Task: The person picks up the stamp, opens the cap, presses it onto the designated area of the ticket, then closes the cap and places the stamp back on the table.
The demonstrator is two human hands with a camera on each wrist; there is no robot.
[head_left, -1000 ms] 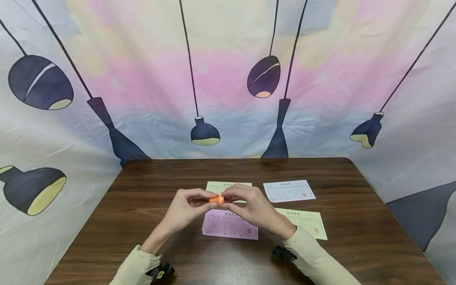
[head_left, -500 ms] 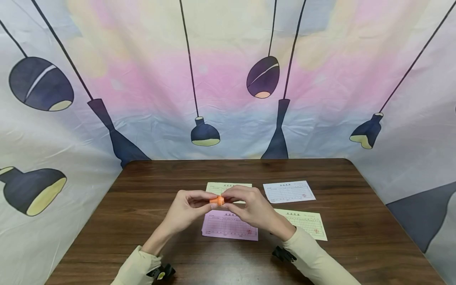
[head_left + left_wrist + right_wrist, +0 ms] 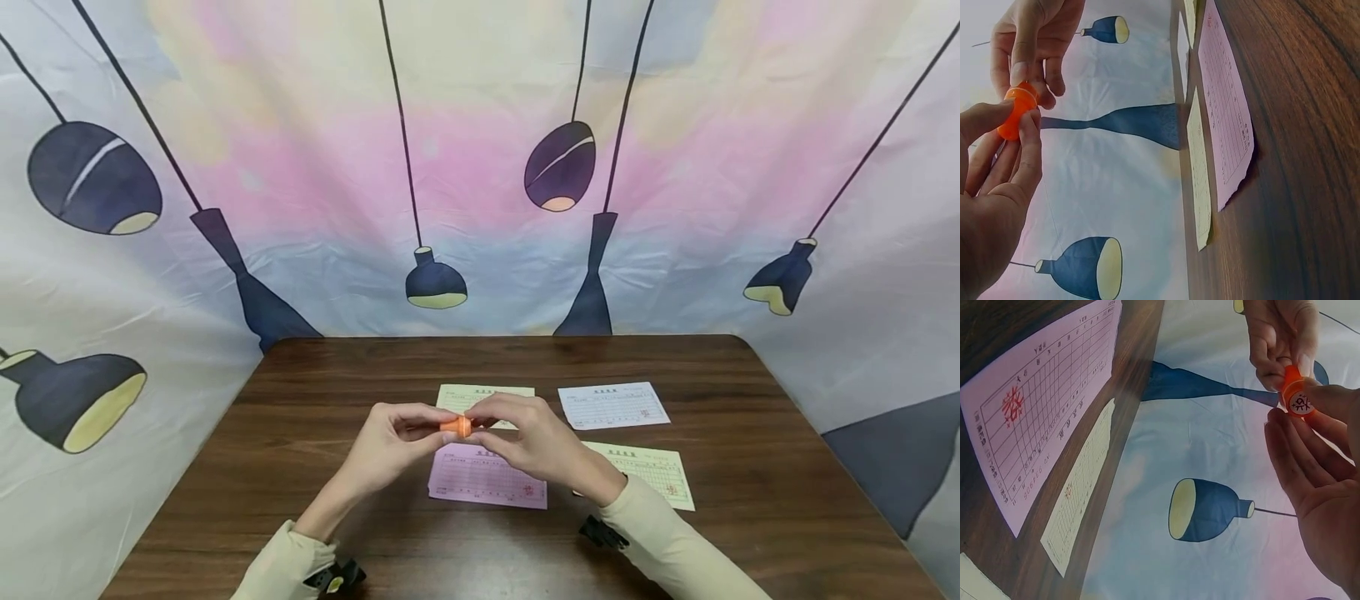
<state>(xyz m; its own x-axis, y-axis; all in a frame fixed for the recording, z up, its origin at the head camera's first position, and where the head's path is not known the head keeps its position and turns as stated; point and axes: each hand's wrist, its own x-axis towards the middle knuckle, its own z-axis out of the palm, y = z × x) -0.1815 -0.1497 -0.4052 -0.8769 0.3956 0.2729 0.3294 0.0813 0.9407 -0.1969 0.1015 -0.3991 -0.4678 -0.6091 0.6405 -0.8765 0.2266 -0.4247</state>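
A small orange stamp [image 3: 456,427] is held level between my two hands above the table. My left hand [image 3: 382,446] pinches its left end between thumb and fingers. At the other end, the thumb and fingertips of my right hand [image 3: 528,437] pinch it too. In the right wrist view the stamp [image 3: 1297,400] shows a round white end with a dark character. Just below the hands lies a purple form slip [image 3: 487,479] with a red stamped mark. A pale yellow slip [image 3: 480,390] behind is partly hidden by the right hand.
On the brown wooden table [image 3: 330,367] a white slip [image 3: 615,406] lies at the back right. Another pale yellow slip [image 3: 654,475] lies at the right, partly under the right forearm in the head view. A printed cloth backdrop [image 3: 487,167] hangs behind the table.
Both hands keep their pinch on the orange stamp in nearly the same place. The whole head view has shifted slightly.
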